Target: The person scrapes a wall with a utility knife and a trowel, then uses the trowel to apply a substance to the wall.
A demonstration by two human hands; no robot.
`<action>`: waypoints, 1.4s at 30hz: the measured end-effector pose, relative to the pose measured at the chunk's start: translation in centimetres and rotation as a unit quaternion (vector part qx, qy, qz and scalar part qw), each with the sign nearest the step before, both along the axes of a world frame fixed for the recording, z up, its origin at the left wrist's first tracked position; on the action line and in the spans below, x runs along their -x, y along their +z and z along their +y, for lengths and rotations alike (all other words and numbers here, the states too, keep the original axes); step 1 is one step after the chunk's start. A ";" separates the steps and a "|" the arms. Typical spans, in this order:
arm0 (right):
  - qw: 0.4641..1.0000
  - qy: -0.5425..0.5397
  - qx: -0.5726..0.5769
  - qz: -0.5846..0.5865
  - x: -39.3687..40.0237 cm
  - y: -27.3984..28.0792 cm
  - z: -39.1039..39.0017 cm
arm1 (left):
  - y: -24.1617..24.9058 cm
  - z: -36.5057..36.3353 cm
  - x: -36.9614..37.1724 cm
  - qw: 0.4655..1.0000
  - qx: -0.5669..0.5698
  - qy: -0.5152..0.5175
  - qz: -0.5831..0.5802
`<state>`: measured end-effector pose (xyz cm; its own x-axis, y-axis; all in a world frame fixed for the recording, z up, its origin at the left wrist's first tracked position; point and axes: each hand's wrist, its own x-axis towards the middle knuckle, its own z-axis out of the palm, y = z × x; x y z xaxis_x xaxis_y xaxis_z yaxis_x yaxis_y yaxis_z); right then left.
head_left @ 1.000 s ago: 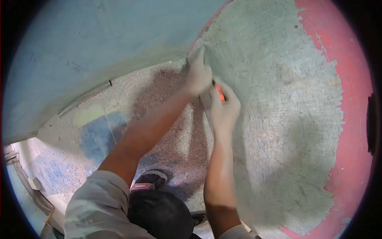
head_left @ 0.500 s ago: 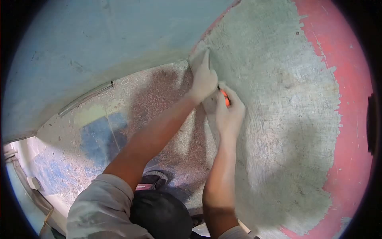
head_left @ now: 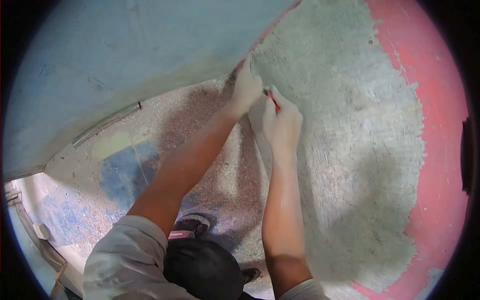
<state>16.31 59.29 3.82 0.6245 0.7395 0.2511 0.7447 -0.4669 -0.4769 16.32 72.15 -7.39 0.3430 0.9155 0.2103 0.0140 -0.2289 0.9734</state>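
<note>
My right hand [head_left: 284,122] is closed on a red-orange handled tool [head_left: 275,102], whose dark end points up and left toward my other hand. Just left of it, my left hand [head_left: 246,90] presses at the corner where the blue wall meets the scraped grey wall surface [head_left: 340,110]. Its index finger reaches upward; whether it holds anything is hidden. Both hands look coated in pale dust.
Pink paint [head_left: 440,140] borders the scraped area on the right. The blue wall [head_left: 130,45] rises at the upper left, with a metal tube [head_left: 107,123] along its foot. Chips and dust cover the floor [head_left: 80,185]. A shoe [head_left: 195,223] shows below.
Both hands have moved up and slightly left along the corner. The red-orange tool has moved with my right hand.
</note>
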 end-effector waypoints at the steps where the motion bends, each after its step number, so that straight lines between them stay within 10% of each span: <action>1: 0.998 -0.015 -0.045 0.033 1.3 0.9 -1.0 | 1.7 -0.6 0.7 1.000 0.008 -0.022 0.003; 9: 0.997 -0.029 0.005 0.065 -0.4 0.4 -0.1 | 1.4 0.3 0.4 0.985 0.135 -0.048 -0.093; 29: 0.987 -0.050 -0.017 0.151 0.0 -0.5 0.0 | 0.3 1.2 0.4 0.997 0.040 -0.066 -0.008; 37: 0.929 -0.164 -0.132 0.304 8.3 -5.3 -16.9 | -0.2 -10.1 9.6 0.926 0.077 -0.368 -0.018; 42: 0.854 -0.241 -0.147 0.437 12.5 -8.8 -28.1 | -1.1 -6.2 6.9 0.967 0.053 -0.250 -0.001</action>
